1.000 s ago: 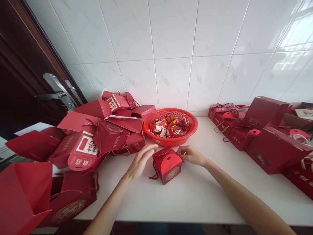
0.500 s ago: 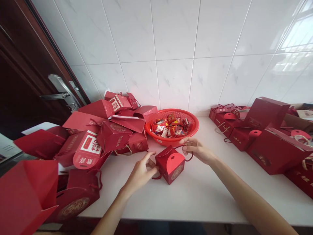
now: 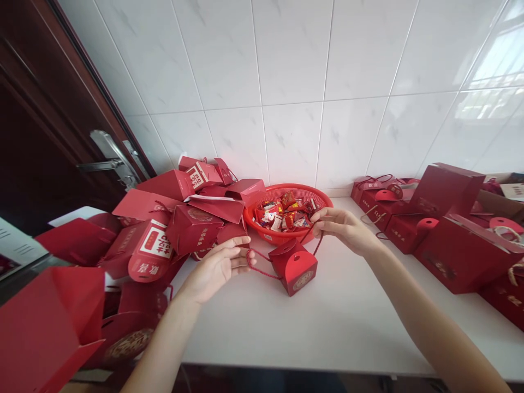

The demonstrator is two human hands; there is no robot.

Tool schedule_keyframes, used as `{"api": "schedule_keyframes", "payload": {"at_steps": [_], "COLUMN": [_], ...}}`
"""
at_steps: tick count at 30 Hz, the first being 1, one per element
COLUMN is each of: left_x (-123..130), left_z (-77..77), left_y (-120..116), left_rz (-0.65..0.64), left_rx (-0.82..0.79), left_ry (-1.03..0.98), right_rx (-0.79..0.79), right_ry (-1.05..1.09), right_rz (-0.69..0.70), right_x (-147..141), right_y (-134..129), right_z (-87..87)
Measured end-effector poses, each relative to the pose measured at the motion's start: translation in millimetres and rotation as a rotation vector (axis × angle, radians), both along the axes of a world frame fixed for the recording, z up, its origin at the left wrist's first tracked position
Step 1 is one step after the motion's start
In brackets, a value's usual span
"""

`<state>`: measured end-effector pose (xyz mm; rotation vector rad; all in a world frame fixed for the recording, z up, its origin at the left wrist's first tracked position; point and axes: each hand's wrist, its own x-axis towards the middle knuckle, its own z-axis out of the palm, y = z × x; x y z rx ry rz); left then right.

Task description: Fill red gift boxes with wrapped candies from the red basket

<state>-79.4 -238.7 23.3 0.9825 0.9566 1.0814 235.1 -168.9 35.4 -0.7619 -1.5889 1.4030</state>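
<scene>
A small red gift box [image 3: 295,269] with a round gold print and a rounded top flap stands on the white table between my hands. From its left side a dark red cord handle [image 3: 265,272] stretches out to my left hand [image 3: 219,267], whose fingertips hold the loop. My right hand [image 3: 338,228] pinches the other cord handle [image 3: 318,244] above the right side of the box. Behind the box is a red plastic basket [image 3: 282,237] with wrapped sweets [image 3: 289,212] in it.
Many red boxes [image 3: 151,245], some with flaps up, are heaped on the left. More red boxes [image 3: 454,251] stand on the right. A tiled wall [image 3: 290,125] rises behind the table [image 3: 327,327], and a dark door [image 3: 45,109] is at the left.
My left hand has left the box's side and moved left, drawing the left cord loop up and out. My right hand has raised the other cord. The box has shifted slightly right.
</scene>
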Motion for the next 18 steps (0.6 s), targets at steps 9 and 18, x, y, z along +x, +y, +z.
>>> {"api": "schedule_keyframes", "payload": {"at_steps": [9, 18], "left_x": [65.5, 105.9], "left_z": [33.0, 33.6], "left_y": [10.7, 20.6], "left_rz": [-0.251, -0.102], "left_rx": [0.257, 0.625], "left_ry": [0.197, 0.531], "right_rx": [0.21, 0.285], "right_ry": [-0.27, -0.283], "right_rz": [0.158, -0.042], "right_x": [-21.7, -20.4], "right_y": [-21.0, -17.8], "right_z": [24.5, 19.5]}}
